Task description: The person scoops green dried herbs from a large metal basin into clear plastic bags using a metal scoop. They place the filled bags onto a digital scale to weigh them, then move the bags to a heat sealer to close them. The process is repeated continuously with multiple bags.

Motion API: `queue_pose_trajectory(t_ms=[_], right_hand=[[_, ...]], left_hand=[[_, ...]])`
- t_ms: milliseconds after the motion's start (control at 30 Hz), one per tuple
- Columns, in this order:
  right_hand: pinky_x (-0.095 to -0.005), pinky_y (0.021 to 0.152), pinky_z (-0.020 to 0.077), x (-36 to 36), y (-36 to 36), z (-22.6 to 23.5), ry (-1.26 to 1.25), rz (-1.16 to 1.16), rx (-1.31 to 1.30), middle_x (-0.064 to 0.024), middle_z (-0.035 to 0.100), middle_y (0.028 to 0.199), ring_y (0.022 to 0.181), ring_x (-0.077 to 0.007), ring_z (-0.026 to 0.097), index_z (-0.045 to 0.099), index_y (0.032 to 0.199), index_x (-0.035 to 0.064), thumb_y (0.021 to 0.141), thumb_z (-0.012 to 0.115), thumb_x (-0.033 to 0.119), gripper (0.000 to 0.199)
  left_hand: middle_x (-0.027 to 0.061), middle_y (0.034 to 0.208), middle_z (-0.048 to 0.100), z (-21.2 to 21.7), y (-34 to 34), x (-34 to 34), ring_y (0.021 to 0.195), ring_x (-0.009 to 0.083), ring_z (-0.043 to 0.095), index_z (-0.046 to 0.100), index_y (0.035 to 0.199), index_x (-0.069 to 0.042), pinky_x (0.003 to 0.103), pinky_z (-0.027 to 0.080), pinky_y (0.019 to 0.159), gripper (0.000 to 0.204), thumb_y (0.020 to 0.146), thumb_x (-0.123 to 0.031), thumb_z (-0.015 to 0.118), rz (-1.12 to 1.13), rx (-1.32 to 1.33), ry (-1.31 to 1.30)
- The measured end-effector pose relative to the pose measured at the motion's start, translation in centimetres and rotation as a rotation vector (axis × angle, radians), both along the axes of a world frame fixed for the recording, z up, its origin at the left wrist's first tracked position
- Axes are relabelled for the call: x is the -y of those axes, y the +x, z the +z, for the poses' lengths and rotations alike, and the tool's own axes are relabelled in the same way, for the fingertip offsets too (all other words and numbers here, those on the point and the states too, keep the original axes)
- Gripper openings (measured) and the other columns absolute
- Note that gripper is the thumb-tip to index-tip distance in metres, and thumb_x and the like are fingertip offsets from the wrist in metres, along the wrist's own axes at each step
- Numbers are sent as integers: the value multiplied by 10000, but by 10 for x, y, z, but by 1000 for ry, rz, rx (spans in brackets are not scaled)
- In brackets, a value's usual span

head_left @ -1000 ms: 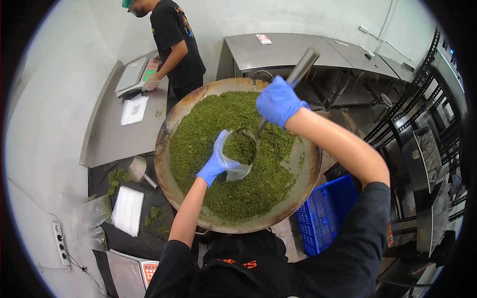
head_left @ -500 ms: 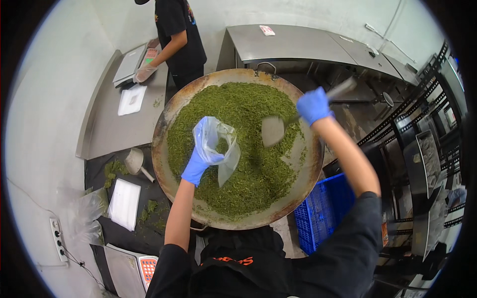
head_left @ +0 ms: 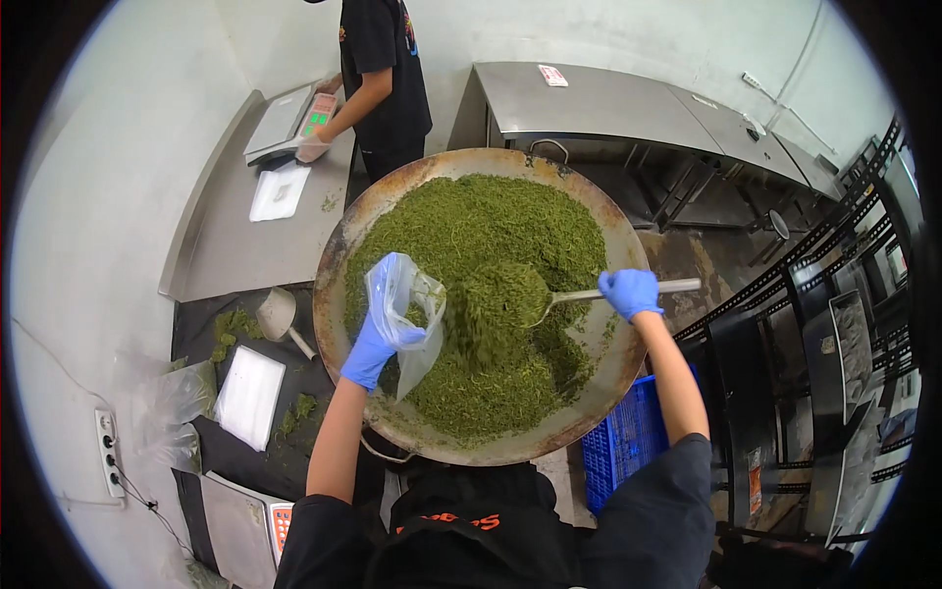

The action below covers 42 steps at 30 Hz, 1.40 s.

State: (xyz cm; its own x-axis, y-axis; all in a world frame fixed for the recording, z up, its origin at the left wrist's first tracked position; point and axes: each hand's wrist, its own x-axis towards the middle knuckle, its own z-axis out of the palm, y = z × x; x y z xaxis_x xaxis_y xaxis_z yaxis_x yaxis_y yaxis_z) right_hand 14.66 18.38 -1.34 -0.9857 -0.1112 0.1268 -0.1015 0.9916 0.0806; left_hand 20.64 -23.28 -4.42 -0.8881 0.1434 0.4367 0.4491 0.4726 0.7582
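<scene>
A broad round pan (head_left: 620, 221) with a browned rim holds a wide heap of shredded green leaves (head_left: 520, 211). Over its left part, my left hand (head_left: 370, 351), in a blue glove, grips a clear plastic bag (head_left: 424, 358) whose mouth gapes to the right. My gloved right hand (head_left: 630, 294) is wrapped round the handle of a metal wok spatula (head_left: 579, 295). Green shreds pile on the spatula's blade, hiding most of it, and some blur as they fall. The loaded blade is just right of the bag mouth.
A co-worker (head_left: 385, 88) stands at a scale (head_left: 285, 123) on the left steel counter (head_left: 221, 231). Beside the pan lie a metal scoop (head_left: 277, 314), a white stack of bags (head_left: 250, 396) and another scale (head_left: 235, 530). A blue crate (head_left: 613, 452) sits at lower right.
The spatula has swung down and left, lifting a heap of green shreds beside the bag. Its blade looked bare before. My left hand keeps holding the bag, slightly lower.
</scene>
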Motion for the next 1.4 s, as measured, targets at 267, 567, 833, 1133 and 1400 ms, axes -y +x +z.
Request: queue_pose_trajectory(t_ms=[267,567,833,1133,1400], right_hand=[[-392,572,456,-7,11,118,-19,-32,-87,-144,564,532,504,-319,565,657,578,107,830,430,410,454],[-388,591,374,91,31,146,105,307,-177,-100,549,498,474,-270,550,603,524,119,783,489,285,328],[-334,591,319,170,10,181,496,715,-242,-68,571,528,506,-211,549,619,559,137,689,570,201,152],[-328,601,345,182,5,207,673,681,-209,-55,621,607,560,-196,575,654,633,134,712,581,217,135],[-305,607,367,138,2,259,554,410,-200,-19,609,602,575,-175,589,648,626,137,724,587,237,153]], left_hand=[[110,1306,357,-11,-14,-27,1215,232,350,256,1347,-48,327,270,1032,945,607,-315,778,-106,-94,83],[177,1368,217,-18,-26,-62,1278,298,244,143,1366,-7,376,224,1065,1144,536,-416,816,-20,-115,241],[151,1345,227,-34,-24,-56,1265,290,252,142,1367,-31,395,239,1056,1181,476,-361,843,-19,-25,120],[143,1363,242,-6,-20,-72,1267,263,276,148,1371,-34,367,244,1058,1176,483,-393,830,-219,131,240],[173,1300,313,-5,-6,-46,1228,313,310,224,1348,-23,403,268,1043,1127,472,-382,836,-124,-155,6]])
